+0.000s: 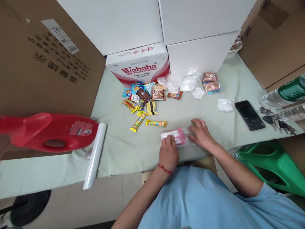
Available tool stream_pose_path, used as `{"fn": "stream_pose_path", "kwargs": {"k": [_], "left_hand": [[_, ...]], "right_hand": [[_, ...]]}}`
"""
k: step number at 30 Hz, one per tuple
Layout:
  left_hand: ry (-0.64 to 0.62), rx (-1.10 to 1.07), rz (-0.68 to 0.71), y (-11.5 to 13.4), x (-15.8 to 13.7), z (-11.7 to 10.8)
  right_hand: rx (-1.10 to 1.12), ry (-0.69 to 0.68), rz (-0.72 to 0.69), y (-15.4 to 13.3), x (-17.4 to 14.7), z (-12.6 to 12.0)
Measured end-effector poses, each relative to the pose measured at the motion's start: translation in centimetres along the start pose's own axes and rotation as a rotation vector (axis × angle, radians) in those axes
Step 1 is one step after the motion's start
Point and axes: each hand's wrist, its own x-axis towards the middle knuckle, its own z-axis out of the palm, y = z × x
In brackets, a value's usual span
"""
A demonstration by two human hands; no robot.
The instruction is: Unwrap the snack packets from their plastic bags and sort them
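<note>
My left hand [169, 154], with a ring and a red bracelet, presses its curled fingers onto a pink and white packet [181, 135] at the near part of the table. Clear plastic film [186, 139] shows around the packet's right end. Over that end is my right hand [201, 133], its fingers apart and slightly blurred; whether it touches the film is hard to tell. Just beyond the packet lies a yellow snack bar [156, 123], with a second yellow bar [138, 121] slanting to its left. Several wrapped snacks [144, 95] form a pile farther back.
Crumpled clear plastic [190, 82] lies before the white boxes [197, 54]. A phone [249, 115], keys [274, 121] and bottles [290, 90] sit at right. On the left are a red jug [59, 130] and a white roll [95, 156]. A green stool [276, 165] stands below the table edge.
</note>
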Motion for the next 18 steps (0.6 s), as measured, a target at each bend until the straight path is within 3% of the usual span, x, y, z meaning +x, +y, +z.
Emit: {"fn": "stream_pose_path", "kwargs": {"k": [4, 8, 14, 18], "left_hand": [[-0.002, 0.104, 0.010, -0.1, -0.4, 0.5], [0.002, 0.136, 0.033, -0.5, -0.5, 0.9], [0.020, -0.018, 0.092, -1.9, -0.6, 0.2], [0.095, -0.235, 0.216, -4.8, -3.1, -0.7]], "right_hand": [[0.225, -0.081, 0.059, -1.8, 0.4, -1.5], [0.317, -0.160, 0.068, -6.3, 2.5, -1.5], [0.006, -0.284, 0.091, -11.6, 5.7, 2.4], [-0.210, -0.274, 0.006, -13.0, 4.6, 3.9]]}}
